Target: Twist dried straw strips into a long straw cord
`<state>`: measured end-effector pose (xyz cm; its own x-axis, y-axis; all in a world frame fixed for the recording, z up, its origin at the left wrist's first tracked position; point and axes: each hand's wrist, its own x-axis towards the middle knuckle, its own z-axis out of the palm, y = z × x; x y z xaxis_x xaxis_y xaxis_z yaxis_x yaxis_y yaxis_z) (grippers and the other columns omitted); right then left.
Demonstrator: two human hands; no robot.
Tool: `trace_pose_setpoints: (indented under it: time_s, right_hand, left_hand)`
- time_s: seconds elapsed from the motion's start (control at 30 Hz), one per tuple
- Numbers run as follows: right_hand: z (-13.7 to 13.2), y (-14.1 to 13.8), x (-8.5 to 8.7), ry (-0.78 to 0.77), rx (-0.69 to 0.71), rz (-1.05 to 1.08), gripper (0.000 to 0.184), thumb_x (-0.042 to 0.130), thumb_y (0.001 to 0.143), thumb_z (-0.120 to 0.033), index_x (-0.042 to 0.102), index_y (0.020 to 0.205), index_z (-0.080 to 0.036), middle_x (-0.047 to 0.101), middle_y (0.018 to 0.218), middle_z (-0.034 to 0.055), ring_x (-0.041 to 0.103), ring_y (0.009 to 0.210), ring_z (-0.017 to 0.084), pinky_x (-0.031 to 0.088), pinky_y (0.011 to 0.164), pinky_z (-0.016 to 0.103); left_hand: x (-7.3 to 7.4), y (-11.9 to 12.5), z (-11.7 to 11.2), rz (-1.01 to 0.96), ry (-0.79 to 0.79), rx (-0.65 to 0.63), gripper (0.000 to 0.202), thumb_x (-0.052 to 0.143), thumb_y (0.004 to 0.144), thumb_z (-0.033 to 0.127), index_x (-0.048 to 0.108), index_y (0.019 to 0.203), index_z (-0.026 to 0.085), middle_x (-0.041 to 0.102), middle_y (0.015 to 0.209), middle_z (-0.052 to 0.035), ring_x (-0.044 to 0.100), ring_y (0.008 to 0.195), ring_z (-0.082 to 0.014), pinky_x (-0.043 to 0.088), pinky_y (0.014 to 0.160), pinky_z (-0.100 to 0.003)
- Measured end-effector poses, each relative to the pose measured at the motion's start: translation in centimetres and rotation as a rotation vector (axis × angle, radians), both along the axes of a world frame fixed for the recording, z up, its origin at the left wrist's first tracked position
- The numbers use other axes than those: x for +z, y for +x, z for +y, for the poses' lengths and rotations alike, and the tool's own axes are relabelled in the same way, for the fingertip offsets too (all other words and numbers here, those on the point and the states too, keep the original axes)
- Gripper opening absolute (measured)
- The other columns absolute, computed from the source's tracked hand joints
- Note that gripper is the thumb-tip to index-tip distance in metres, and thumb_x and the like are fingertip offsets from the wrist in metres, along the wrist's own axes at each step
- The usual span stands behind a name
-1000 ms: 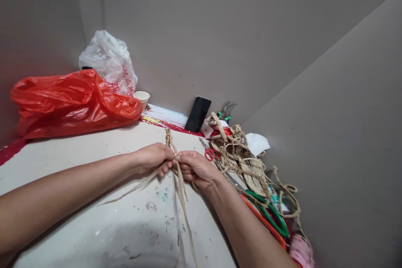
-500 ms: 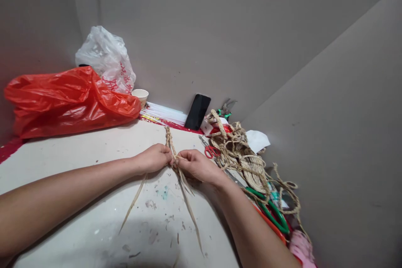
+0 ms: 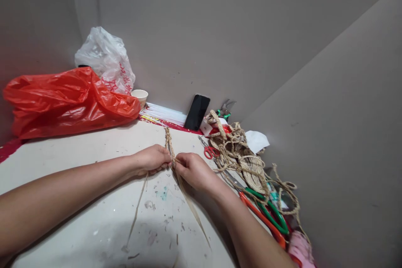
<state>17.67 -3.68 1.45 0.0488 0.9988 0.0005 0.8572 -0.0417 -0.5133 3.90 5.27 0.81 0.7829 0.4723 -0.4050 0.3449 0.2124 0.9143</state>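
Note:
A thin braided straw cord [image 3: 168, 139] lies on the pale, paint-flecked table [image 3: 81, 155], pointing away from me. My left hand [image 3: 153, 159] and my right hand [image 3: 192, 171] meet at its near end, both with fingers pinched on the loose straw strands. One strand [image 3: 137, 207] trails from my left hand toward me across the table. Other strands [image 3: 192, 211] run from under my right hand toward the table's near edge.
A red plastic bag [image 3: 65, 102] and a white one [image 3: 105, 59] sit at the back left, beside a paper cup [image 3: 140, 96]. A black phone [image 3: 197, 112] leans on the wall. At the right lie braided rope [image 3: 241, 157], red scissors [image 3: 211, 152] and green-handled shears [image 3: 270, 213].
The loose strands have swung from lying spread to the left to hanging more straight toward me. Both hands stayed at the braid's end, the right fingers curling further over it.

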Motion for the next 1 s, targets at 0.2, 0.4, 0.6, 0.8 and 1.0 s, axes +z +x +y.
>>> trace_pose_setpoints:
  time_s: [0.2, 0.4, 0.6, 0.8, 1.0]
  right_hand:
    - [-0.4, 0.0, 1.0, -0.051, 0.01, -0.041, 0.021, 0.045, 0.08, -0.023, 0.051, 0.06, -0.017, 0.054, 0.057, 0.0006, 0.041, 0.053, 0.012, 0.023, 0.049, 0.024]
    - [-0.3, -0.6, 1.3, -0.099, -0.023, 0.129, 0.024, 0.041, 0.079, -0.02, 0.047, 0.056, -0.017, 0.051, 0.054, -0.001, 0.043, 0.052, 0.011, 0.027, 0.05, 0.023]
    - [-0.6, -2.2, 0.4, -0.059, -0.015, 0.147, 0.03, 0.039, 0.083, -0.02, 0.052, 0.056, -0.017, 0.054, 0.05, 0.0002, 0.047, 0.051, 0.013, 0.029, 0.051, 0.024]
    - [-1.1, -3.4, 0.7, -0.046, -0.108, -0.156, 0.028, 0.041, 0.085, -0.021, 0.064, 0.071, -0.016, 0.068, 0.072, 0.011, 0.058, 0.062, 0.018, 0.031, 0.057, 0.027]
    - [-2.9, -5.6, 2.5, -0.129, 0.11, -0.308, 0.028, 0.039, 0.086, -0.021, 0.063, 0.072, -0.015, 0.067, 0.069, 0.0113, 0.054, 0.056, 0.017, 0.027, 0.052, 0.028]
  left_hand:
    - [-0.2, 0.1, -0.5, 0.014, 0.142, 0.052, 0.017, 0.047, 0.072, 0.022, 0.047, 0.055, 0.016, 0.033, 0.038, 0.0079, 0.022, 0.033, -0.005, 0.013, 0.037, -0.021]
    - [-0.5, 0.0, -0.7, -0.025, 0.193, 0.088, 0.02, 0.05, 0.07, 0.023, 0.048, 0.052, 0.015, 0.037, 0.04, 0.0069, 0.025, 0.038, -0.0051, 0.016, 0.04, -0.021]
    - [-0.4, -0.1, -0.6, -0.025, 0.087, 0.107, 0.021, 0.05, 0.068, 0.022, 0.043, 0.049, 0.017, 0.035, 0.037, 0.0071, 0.023, 0.032, -0.0049, 0.012, 0.036, -0.023]
    - [-0.2, -0.1, -0.6, -0.092, -0.028, 0.111, 0.026, 0.051, 0.067, 0.024, 0.039, 0.045, 0.018, 0.031, 0.035, 0.0074, 0.021, 0.031, -0.0042, 0.01, 0.033, -0.022]
    - [-0.2, 0.0, -0.4, -0.104, -0.103, 0.116, 0.013, 0.058, 0.063, 0.023, 0.053, 0.054, 0.014, 0.036, 0.035, 0.0074, 0.023, 0.03, -0.0041, 0.011, 0.031, -0.021]
